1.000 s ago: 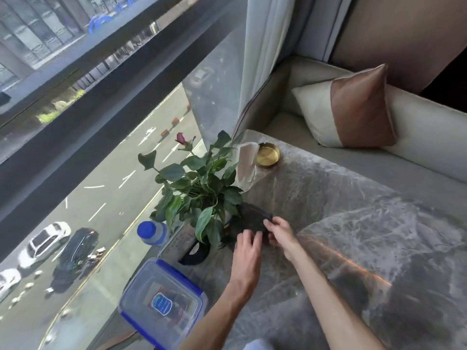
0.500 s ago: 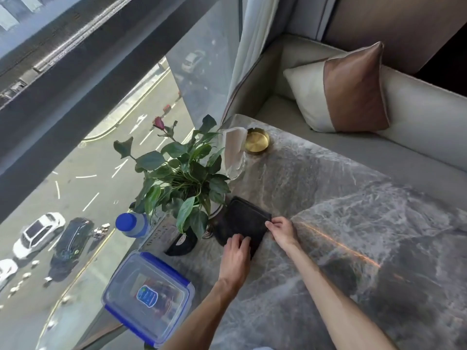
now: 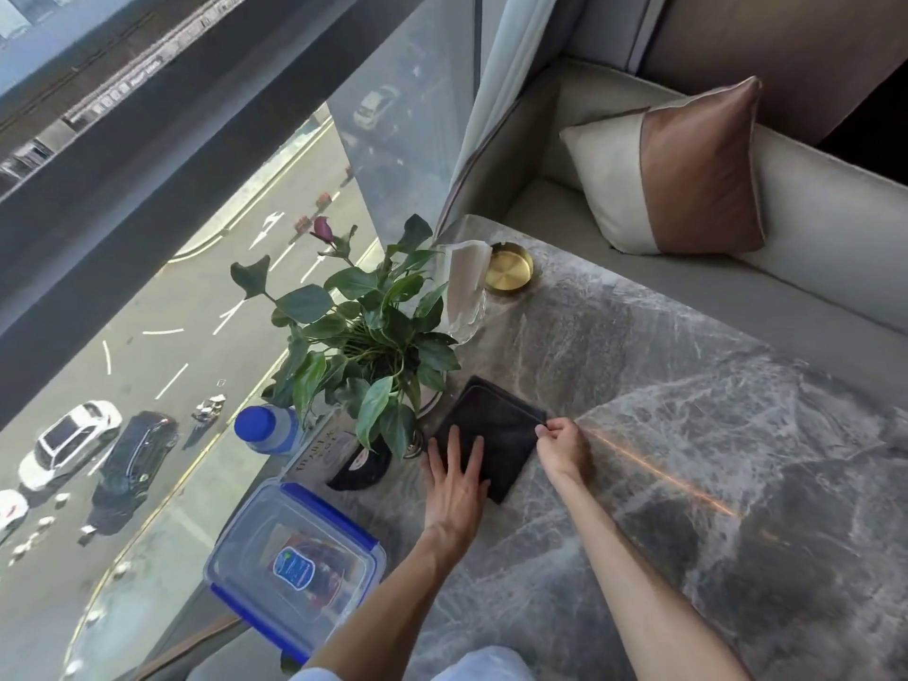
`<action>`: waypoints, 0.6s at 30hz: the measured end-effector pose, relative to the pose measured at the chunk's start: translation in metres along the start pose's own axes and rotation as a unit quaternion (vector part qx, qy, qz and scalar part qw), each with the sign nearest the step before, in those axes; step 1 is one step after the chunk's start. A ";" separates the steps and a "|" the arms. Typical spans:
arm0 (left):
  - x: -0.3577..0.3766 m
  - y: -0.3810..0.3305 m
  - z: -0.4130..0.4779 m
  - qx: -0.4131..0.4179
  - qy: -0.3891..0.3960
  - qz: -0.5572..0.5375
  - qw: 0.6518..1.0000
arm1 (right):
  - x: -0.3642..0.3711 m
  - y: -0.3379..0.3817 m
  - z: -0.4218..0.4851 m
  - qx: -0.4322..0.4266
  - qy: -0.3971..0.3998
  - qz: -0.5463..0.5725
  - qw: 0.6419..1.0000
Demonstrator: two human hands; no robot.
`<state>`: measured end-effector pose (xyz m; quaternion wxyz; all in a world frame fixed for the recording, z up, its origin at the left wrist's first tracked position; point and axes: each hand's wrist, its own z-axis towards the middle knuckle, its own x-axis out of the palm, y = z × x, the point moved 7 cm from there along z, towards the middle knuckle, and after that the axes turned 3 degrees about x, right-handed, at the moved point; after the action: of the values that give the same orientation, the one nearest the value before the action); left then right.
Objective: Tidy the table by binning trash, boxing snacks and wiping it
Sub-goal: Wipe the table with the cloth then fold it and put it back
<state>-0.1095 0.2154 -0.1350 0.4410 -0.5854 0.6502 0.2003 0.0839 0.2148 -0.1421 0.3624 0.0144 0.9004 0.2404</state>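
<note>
A dark folded cloth point(image 3: 496, 425) lies flat on the grey marble table point(image 3: 688, 435), just right of the potted plant. My left hand point(image 3: 457, 476) presses flat on the cloth's near left part with straight, spread fingers. My right hand point(image 3: 562, 447) pinches the cloth's right corner between thumb and fingers. A clear storage box with a blue-clipped lid point(image 3: 295, 567) sits at the table's near left corner, lid on, with snack packets visible inside.
A leafy potted plant point(image 3: 363, 346) stands by the window. Near it are a blue-capped bottle point(image 3: 268, 430), a small black object point(image 3: 361, 469), a clear glass holder with tissue point(image 3: 464, 292) and a brass dish point(image 3: 508, 267). A sofa with a cushion point(image 3: 673, 169) lies beyond.
The cloth has been spread flatter and now shows as a neat square. My left hand has slid further onto it and my right hand has moved to its right corner.
</note>
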 end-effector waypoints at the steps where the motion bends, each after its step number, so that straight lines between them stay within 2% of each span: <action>1: -0.001 0.000 0.000 -0.002 0.001 -0.004 1.000 | 0.000 0.002 -0.001 -0.007 -0.006 -0.014 1.000; 4: -0.004 0.002 -0.001 -0.014 0.005 -0.021 1.000 | -0.007 0.008 -0.009 -0.058 -0.050 -0.068 0.995; 6: -0.004 0.003 -0.003 -0.024 0.004 -0.036 0.999 | -0.013 0.019 -0.019 -0.170 -0.091 -0.106 0.976; 8: -0.002 0.005 -0.005 -0.038 0.006 -0.065 0.997 | -0.007 0.028 -0.033 -0.327 -0.073 -0.193 0.922; 9: -0.001 0.005 -0.006 -0.044 0.009 -0.077 0.996 | 0.000 0.026 -0.038 -0.375 -0.043 -0.260 0.889; 10: 0.001 0.005 -0.006 -0.048 0.010 -0.081 0.995 | 0.007 0.021 -0.040 -0.392 -0.011 -0.322 0.862; 12: 0.002 0.005 -0.007 -0.051 0.015 -0.081 0.995 | 0.014 0.009 -0.037 -0.372 0.038 -0.397 0.839; 18: -0.006 0.001 -0.010 -0.058 0.051 -0.071 0.994 | 0.015 0.015 -0.042 -0.309 0.114 -0.437 0.837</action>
<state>-0.1140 0.2111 -0.1247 0.3854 -0.6646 0.6155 0.1758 0.0430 0.2139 -0.1193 0.3105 -0.5207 0.7268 0.3228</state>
